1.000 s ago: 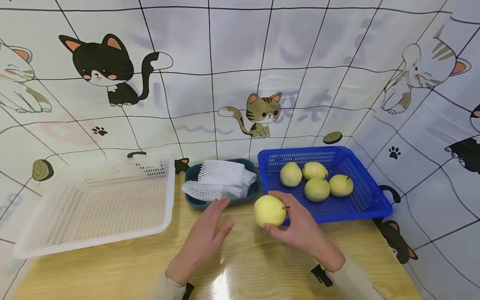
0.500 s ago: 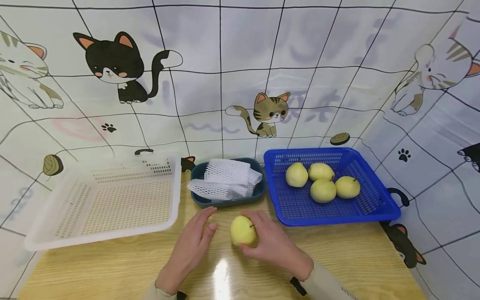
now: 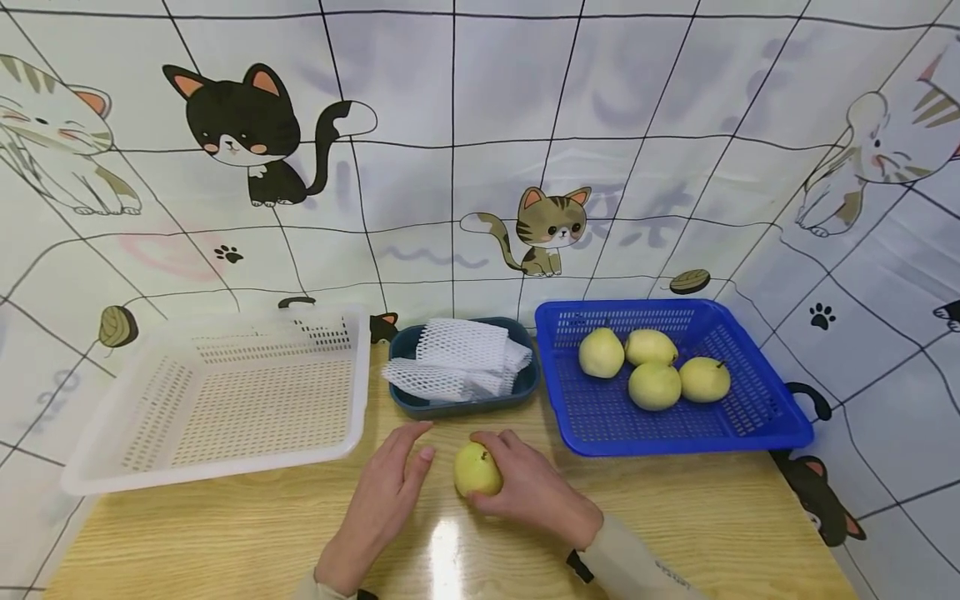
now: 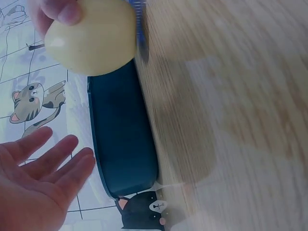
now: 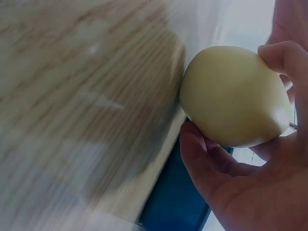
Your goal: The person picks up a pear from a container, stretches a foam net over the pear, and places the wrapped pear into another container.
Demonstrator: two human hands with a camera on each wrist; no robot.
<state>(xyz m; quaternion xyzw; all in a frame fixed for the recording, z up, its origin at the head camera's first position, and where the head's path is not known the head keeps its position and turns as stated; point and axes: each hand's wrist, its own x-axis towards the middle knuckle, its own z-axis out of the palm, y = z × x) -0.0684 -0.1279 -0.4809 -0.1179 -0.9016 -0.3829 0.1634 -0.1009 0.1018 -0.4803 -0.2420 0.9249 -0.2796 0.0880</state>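
A yellow-green pear with a short stem is gripped in my right hand, thumb on its near side and fingers on its far side. The right wrist view shows the same pear close up, between thumb and fingers. To its left, my left hand stays apart from the pear with fingers extended and nothing in it; the left wrist view shows its fingers spread. Just behind both hands is a dark teal tray holding white foam net sleeves.
At the right, a blue plastic basket holds several pears. A white plastic basket stands at the left. All rest on a wooden table against a cat-patterned wall covering.
My right hand has carried the pear leftward from the blue basket's front edge to in front of the teal tray. My left hand has drawn slightly nearer to me, still extended.
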